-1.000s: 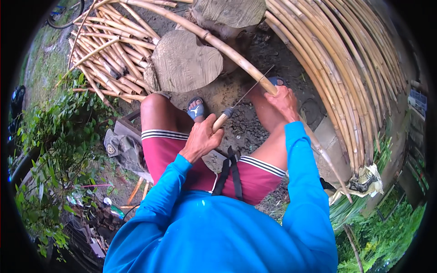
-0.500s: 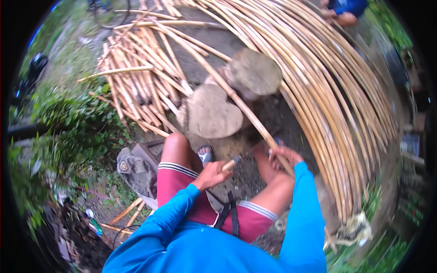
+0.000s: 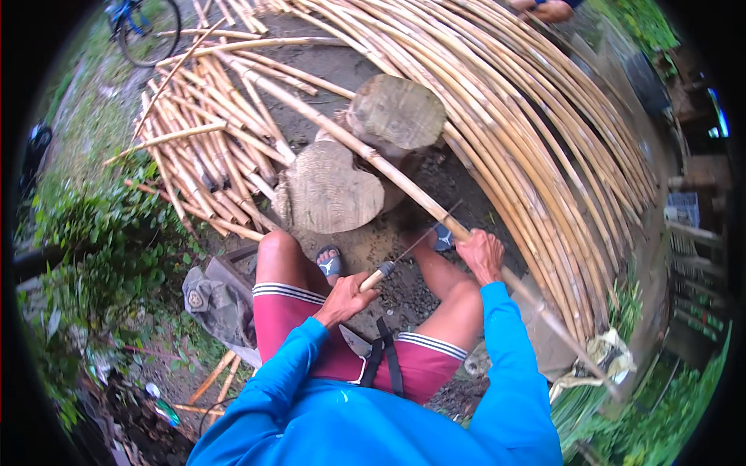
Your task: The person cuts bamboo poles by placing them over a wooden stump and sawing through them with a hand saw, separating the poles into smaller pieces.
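We trace a long, tan, jointed bamboo pole (image 3: 412, 189) from eleven o'clock to four o'clock. Just past three o'clock, the bare right hand (image 3: 482, 256) has its fingers wrapped around it. Near seven o'clock, the bare left hand (image 3: 346, 300) has its fingers closed on the pale, cylindrical handle of a thin-bladed hand tool (image 3: 376, 279). We see its blade crossing the pole, but cannot tell whether they touch. A heart-shaped, brown wooden stump (image 3: 338, 190) stands at eleven; cut bamboo lengths (image 3: 206, 157) lie heaped at ten.
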Tool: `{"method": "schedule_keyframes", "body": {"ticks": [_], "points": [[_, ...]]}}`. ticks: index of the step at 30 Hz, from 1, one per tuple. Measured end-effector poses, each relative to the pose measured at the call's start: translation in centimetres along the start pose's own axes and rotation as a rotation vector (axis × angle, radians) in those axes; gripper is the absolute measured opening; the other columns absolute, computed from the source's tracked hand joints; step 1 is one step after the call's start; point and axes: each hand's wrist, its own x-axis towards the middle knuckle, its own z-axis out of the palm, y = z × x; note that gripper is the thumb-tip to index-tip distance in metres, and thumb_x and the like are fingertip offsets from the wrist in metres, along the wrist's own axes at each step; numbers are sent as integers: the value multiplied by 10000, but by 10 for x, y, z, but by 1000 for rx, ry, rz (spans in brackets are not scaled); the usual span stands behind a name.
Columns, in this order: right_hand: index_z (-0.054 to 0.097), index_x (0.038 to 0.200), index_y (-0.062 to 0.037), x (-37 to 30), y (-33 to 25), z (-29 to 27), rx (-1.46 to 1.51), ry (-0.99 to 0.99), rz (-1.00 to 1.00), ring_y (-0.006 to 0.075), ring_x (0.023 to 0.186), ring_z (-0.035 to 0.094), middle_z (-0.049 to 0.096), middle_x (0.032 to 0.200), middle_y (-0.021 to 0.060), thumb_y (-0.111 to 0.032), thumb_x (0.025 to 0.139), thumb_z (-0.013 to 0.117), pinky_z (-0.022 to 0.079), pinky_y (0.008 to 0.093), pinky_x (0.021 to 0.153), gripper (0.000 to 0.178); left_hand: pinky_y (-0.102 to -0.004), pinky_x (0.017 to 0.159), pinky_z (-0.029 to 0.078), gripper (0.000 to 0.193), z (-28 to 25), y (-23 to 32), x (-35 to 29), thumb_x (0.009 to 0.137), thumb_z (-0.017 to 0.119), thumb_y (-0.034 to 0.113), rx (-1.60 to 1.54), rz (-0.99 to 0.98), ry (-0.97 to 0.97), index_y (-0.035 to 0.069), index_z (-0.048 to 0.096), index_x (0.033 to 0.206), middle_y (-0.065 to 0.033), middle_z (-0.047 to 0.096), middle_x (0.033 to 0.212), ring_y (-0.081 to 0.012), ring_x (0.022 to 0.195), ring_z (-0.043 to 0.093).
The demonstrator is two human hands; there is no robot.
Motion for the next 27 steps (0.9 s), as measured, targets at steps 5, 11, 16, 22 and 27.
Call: {"method": "schedule_keyframes", "body": {"ticks": [5,11,16,22,27], "points": [[683,821,-42,3,-5,-10,-38,159,91,442,766,676,694,795,225,-395,741,748,537,527,684,368,-429,565,412,325,10,-16,5,831,690,295,-79,-42,9,-11,583,849,-158,542,623,-248,577,552],[645,838,-20,-4,2,13,55,189,-60,418,772,670,681,821,208,-357,731,753,535,509,686,370,-319,477,345,227,8,-12,-1,853,661,235,-338,-151,-59,23,579,851,-26,510,610,-125,513,480],[691,789,1,-3,15,24,66,25,-350,399,756,685,678,836,215,-334,715,776,567,486,708,353,-263,433,310,185,3,-11,-8,875,647,214,-393,-204,-56,44,573,873,19,478,609,-81,477,441],[683,794,-27,4,23,57,236,-71,-229,429,783,668,684,865,226,-369,709,786,568,508,711,368,-285,454,351,286,8,-7,-3,936,620,308,-322,-208,4,49,535,848,-6,499,628,-95,508,469],[635,783,-20,5,26,63,445,-178,-159,390,714,644,626,709,206,-499,775,705,509,484,657,484,-344,528,403,358,14,-16,3,997,542,360,-140,-73,104,44,507,835,-59,506,639,-152,569,508]]}}
